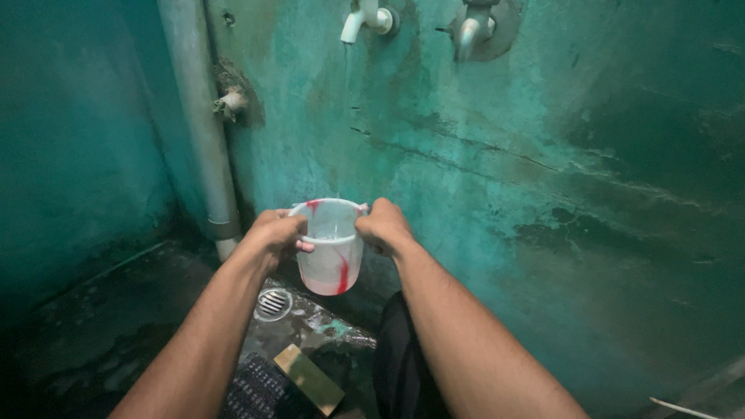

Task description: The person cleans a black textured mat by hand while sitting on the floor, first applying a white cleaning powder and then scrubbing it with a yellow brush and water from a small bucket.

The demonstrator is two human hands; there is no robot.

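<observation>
Here, an entry for the centre of the frame: one translucent white plastic mug (331, 246) with red streaks on its rim and side, held up off the floor beneath the white tap (363, 19) at the top centre. A thin stream of water falls from that tap into it; some water already sits inside.

Hands: the left hand (273, 237) is wrapped closed around the mug's left rim and wall; the right hand (384, 227) is closed on the right rim. Both grip the mug between them.

Fixtures: a second, metal tap (471, 29) just to the right of the white one; a grey vertical pipe (200, 116) at upper left; a stained green wall (543, 155) filling the right half. On the wet floor (116, 326) at lower centre: a round drain grate (273, 303), a tan rectangular block (309, 379), and a dark ribbed mat (256, 392) touching it.

Risks, as judged: the mug may overfill and spill onto the arms if left under the stream; wet plastic held only at the rim could slip or tilt; the stream is thin and could miss if the mug drifts sideways.

Packages, labels, signs: none visible anywhere in the frame; the tan block carries no readable marking.
</observation>
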